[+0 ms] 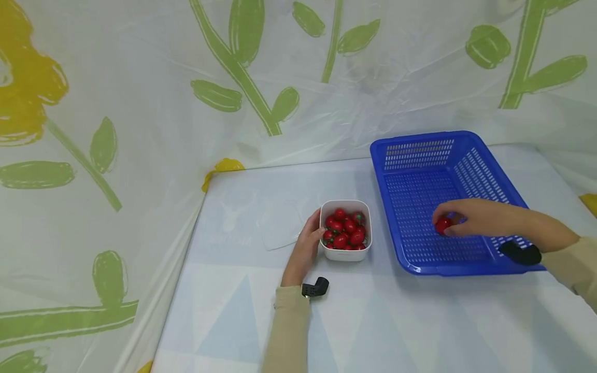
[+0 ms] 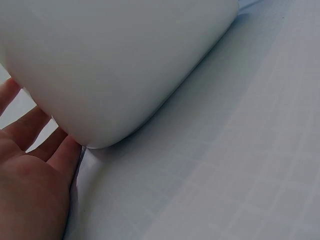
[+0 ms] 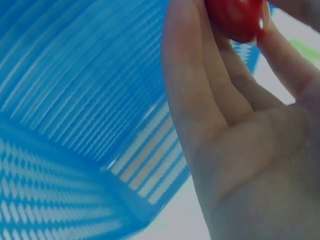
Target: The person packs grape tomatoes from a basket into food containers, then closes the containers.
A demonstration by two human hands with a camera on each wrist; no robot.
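My left hand (image 1: 305, 248) holds the left side of a square white container (image 1: 345, 255), its thumb at the rim. Red cherry tomatoes (image 1: 346, 228), some with green stems, fill much of this container. In the left wrist view, the fingers (image 2: 35, 125) lie against the container's outer wall (image 2: 115, 65). Over a blue plastic basket (image 1: 396, 238), my right hand (image 1: 485, 217) pinches one cherry tomato (image 1: 442, 226) between thumb and fingers. The right wrist view shows that tomato (image 3: 237, 17) at the fingertips, with the slotted basket (image 3: 85, 75) beyond.
The basket stands on the right of a table (image 1: 224, 311) with a pale patterned cloth. A flat clear piece with rounded corners (image 1: 279, 230) lies left of the container. Behind the table hangs a white leaf-printed curtain (image 1: 154, 77). Black cameras sit on both wrists.
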